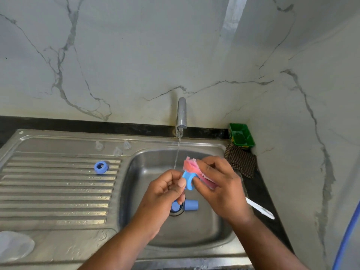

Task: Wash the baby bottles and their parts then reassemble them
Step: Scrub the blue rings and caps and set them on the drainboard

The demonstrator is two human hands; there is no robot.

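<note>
Over the steel sink basin, my left hand pinches a blue bottle ring. My right hand grips a pink bottle brush whose bristles press against the ring; its white handle sticks out to the right. Water runs from the tap just behind the brush. Two blue caps lie by the drain. Another blue ring sits on the drainboard, and three clear teats stand near its back edge.
A ribbed steel drainboard spreads to the left, with a clear round piece at its front corner. A green tray and a checked cloth sit at the back right. A blue hose runs along the right edge.
</note>
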